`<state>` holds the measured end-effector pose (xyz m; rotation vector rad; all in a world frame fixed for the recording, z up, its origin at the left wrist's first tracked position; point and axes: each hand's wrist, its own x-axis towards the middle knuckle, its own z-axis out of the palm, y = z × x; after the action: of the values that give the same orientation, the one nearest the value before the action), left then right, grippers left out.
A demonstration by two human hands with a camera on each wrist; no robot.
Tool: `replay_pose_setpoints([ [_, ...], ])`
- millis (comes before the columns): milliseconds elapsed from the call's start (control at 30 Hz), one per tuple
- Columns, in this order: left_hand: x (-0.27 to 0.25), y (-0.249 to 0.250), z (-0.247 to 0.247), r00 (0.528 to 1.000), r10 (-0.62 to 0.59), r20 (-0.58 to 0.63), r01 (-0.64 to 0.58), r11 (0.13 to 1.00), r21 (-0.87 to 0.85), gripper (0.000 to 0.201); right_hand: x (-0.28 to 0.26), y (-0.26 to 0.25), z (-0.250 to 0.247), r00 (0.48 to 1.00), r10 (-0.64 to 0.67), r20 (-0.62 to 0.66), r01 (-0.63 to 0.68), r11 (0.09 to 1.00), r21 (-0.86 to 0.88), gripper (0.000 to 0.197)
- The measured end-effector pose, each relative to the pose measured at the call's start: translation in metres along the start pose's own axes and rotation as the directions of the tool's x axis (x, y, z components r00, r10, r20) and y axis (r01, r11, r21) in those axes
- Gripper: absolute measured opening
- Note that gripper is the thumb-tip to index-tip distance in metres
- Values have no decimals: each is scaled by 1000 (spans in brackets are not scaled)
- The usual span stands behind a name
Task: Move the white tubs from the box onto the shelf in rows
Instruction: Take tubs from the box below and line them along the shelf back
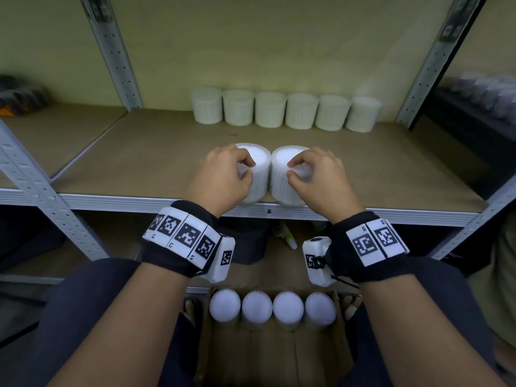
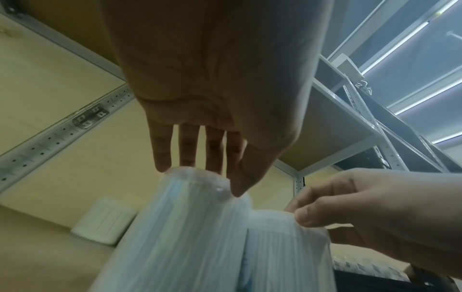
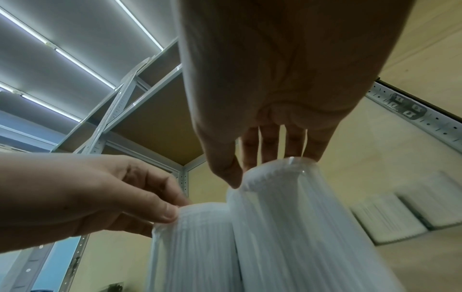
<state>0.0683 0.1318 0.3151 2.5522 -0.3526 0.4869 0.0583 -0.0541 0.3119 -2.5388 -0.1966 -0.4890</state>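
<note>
White tubs: ribbed, translucent-white cylinders with flat lids, all upright.
- Back row (image 1: 286, 113): six, side by side along the rear of the shelf (image 1: 156, 163), by the wall.
- Front pair: left tub (image 1: 258, 174) and right tub (image 1: 282, 177), touching each other near the shelf's front edge.
- Box (image 1: 272, 356): brown cardboard, below the shelf; four tubs (image 1: 272, 308) in one row at its far end.
</note>
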Motion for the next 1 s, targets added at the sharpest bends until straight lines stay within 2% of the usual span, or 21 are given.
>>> replay_pose_setpoints([
  [367, 24, 16, 13, 998, 41, 51, -43, 999, 33, 15, 13, 10, -15, 988, 142, 55, -140, 990, -26, 19],
  [667, 56, 47, 33, 980, 121, 161, -135, 988, 81, 20, 24, 36, -35, 971, 236, 44, -232, 969, -78, 25],
  [833, 75, 67, 48, 963, 180, 203, -200, 976, 83, 22, 35, 59, -45, 965, 261, 16, -254, 952, -170, 24],
  [1000, 97, 83, 65, 956, 178, 232, -191, 981, 36, 23, 50, 84, -53, 954, 299, 17, -282, 914, -291, 23],
])
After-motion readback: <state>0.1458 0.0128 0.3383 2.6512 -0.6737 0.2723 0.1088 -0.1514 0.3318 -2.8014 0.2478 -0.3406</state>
